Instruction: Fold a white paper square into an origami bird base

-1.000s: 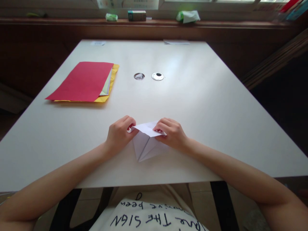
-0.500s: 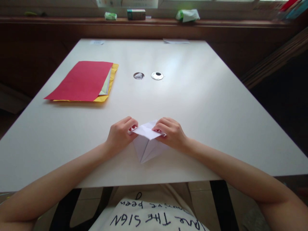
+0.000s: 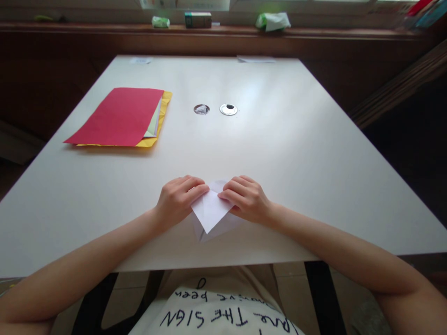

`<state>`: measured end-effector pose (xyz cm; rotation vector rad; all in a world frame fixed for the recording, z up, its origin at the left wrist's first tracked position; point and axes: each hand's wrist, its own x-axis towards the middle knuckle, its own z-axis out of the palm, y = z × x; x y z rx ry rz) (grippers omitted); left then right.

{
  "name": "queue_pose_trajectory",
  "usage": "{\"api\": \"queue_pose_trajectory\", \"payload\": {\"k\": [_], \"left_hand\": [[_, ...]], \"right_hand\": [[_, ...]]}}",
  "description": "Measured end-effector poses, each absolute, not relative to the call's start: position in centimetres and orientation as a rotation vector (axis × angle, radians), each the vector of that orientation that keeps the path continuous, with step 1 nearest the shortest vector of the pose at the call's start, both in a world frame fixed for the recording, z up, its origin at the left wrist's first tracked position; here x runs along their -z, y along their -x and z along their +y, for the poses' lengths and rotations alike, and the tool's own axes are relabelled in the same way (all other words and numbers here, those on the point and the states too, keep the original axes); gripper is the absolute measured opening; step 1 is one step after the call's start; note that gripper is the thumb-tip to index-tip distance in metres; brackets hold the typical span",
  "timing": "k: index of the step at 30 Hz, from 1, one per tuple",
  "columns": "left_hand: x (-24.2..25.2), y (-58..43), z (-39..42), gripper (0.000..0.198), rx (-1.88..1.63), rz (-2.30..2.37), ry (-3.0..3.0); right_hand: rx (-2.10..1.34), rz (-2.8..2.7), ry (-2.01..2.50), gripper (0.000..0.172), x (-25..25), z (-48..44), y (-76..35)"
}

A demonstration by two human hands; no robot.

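A folded sheet of white paper (image 3: 211, 211) is between my hands near the front edge of the white table (image 3: 300, 186). Its upper flap lies down toward me, ending in a point, with more folded layers showing beneath. My left hand (image 3: 179, 197) pinches the paper's left side, thumb and fingers closed at the upper crease. On the other side my right hand (image 3: 247, 197) grips the right part, its fingertips pressed on the flap's top. The fingers hide both side corners of the paper.
Left on the table lies a red sheet (image 3: 115, 116) over a yellow envelope (image 3: 164, 118) and pale papers. Beyond my hands are two round holes, one with a metallic rim (image 3: 223, 111). Small packets and a box (image 3: 198, 20) line the ledge behind.
The paper's top flap has come down toward me, now covering most of the centre crease that showed before. Both hands have shifted slightly nearer and lie flatter on the paper.
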<state>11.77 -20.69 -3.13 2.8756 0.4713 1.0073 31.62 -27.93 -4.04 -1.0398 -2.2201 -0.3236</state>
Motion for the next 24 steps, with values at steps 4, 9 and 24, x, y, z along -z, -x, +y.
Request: {"api": "queue_pose_trajectory", "payload": {"k": [4, 9, 24], "left_hand": [[3.03, -11.79, -20.81, 0.011, -0.995, 0.502, -2.876], [3.2, -11.63, -20.84, 0.012, -1.026, 0.5, -2.841], [3.16, -12.19, -20.83, 0.029, -0.9, 0.816, -2.22]], "right_hand": [[0.306, -2.232, 1.072, 0.01, 4.06, -27.98, -31.69], [0.306, -2.216, 1.078, 0.011, 4.01, -27.98, -31.62], [-0.044, -1.86, 1.253, 0.007, 3.99, -27.58, -31.88]]}}
